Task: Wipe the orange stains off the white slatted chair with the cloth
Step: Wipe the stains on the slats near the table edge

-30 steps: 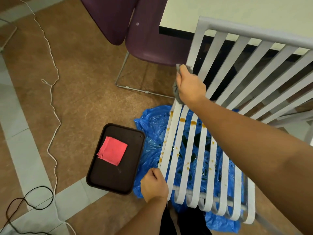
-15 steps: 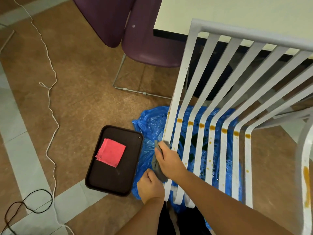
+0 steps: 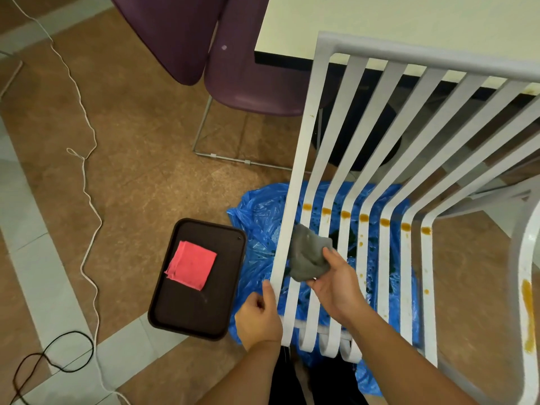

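Observation:
The white slatted chair fills the right half of the view, seen from above. A row of orange stains crosses the slats where seat meets back, and a long orange streak runs down the right armrest. My right hand holds a crumpled grey cloth against the seat slats near the left side. My left hand grips the leftmost slat at the seat's front edge.
A dark brown tray with a folded pink cloth lies on the floor left of the chair. Blue plastic sheeting lies under the chair. A purple chair and a table stand behind. Cords trail across the floor at left.
My right hand came down with the grey cloth from the top of the backrest's left side to the front of the seat, then shifted slightly right onto the seat slats. My left hand kept its grip.

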